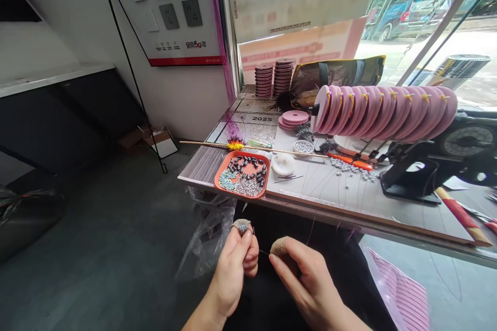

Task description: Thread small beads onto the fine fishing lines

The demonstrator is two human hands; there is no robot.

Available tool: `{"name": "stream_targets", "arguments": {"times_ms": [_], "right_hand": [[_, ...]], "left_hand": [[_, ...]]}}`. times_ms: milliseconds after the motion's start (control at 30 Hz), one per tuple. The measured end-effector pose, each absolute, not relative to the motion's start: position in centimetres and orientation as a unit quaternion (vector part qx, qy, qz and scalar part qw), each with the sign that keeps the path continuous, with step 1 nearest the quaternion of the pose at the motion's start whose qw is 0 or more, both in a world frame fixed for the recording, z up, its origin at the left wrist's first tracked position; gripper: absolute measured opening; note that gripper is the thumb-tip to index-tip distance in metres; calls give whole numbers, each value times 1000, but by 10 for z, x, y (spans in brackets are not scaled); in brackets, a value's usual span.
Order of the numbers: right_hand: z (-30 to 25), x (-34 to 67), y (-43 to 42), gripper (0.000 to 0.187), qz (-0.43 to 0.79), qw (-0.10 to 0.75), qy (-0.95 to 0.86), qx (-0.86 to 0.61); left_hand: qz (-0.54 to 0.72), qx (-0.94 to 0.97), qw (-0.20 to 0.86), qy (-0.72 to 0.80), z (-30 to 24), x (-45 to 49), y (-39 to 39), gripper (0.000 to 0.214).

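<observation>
Above the dark lap, in front of the table edge, my left hand (pixel 236 261) is closed in a pinch. Small blue-grey pieces (pixel 243 226) show at its thumb and index finger, beside a thin dark sliver. My right hand (pixel 305 274) has its thumb and index finger pressed together on a thin line (pixel 264 252) that runs across to the left hand. Both index fingers wear a beige wrap. Beyond my left hand, an orange-red tray (pixel 218 186) holds black beads, light blue-green pieces and silvery beads.
On the table (pixel 198 168), a thin rod (pixel 202 143) lies behind the tray. Nearby are a white round disc (pixel 283 164), a bowl of silvery beads (pixel 303 148), and an orange-handled tool (pixel 351 161). Pink spools (pixel 382 111) sit on a black machine (pixel 411 178) at right.
</observation>
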State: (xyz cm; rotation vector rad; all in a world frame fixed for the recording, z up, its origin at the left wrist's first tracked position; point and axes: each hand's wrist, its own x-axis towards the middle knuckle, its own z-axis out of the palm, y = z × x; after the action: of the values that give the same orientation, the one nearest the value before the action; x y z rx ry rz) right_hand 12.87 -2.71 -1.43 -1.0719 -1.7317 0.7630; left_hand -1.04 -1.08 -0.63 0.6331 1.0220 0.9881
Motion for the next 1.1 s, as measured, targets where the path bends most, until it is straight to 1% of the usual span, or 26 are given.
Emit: {"name": "stream_targets", "arguments": {"times_ms": [200,367,433,667,933,1100], "right_hand": [[-16,129,-29,16,308,474,-706,-427],[-17,127,-30,15,306,470,-709,-427],[-17,127,-30,15,305,470,-711,-425],[-16,127,-30,15,300,468,-712,-429],[-19,127,-30,15,304,473,-708,-427],[-19,126,-29,16,299,469,-705,-440]], "left_hand": [[444,289,707,468,-5,-11,-11,17],[457,330,665,490,-9,-11,-11,29],[459,338,660,490,-11,-11,-10,30],[478,304,657,497,-11,-10,-10,22],[486,348,618,510,-18,-9,-10,26],[506,379,570,524,-18,-10,-12,22]]}}
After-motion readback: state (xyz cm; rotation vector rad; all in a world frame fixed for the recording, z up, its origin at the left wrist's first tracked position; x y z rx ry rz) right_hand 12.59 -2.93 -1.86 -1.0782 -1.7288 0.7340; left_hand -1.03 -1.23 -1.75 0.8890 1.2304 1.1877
